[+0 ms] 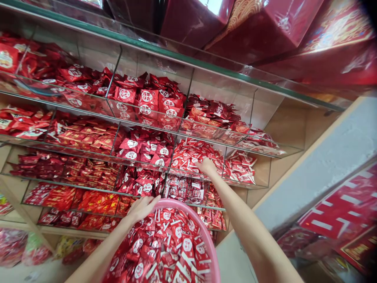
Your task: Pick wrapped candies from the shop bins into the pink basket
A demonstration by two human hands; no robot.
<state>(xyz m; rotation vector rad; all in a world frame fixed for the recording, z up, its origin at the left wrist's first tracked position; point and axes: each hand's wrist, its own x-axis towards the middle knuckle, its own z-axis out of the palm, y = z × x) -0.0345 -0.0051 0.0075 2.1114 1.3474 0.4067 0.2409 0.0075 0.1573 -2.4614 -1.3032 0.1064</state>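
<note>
A round pink plastic basket [212, 251], filled with small red-and-white candy packets [176, 236], is at the bottom middle. My left hand [143, 207] is closed on its upper left rim. Above and to the right, my right hand [207, 166] reaches into a shelf compartment of small red-and-white packets [188, 153]. Its fingers look curled down among them, and what they hold, if anything, is hidden. Dark red packets with white round labels [144, 149] fill the compartment left of it. Below lie packets with printed figures [184, 188].
Tiered shelves with clear dividers and a glass front lip [132, 118] hold several kinds of red packets. Large dark red boxes [250, 31] stand on the glass shelf overhead. At right are a grey wall [312, 173] and a red-and-white patterned package [338, 208].
</note>
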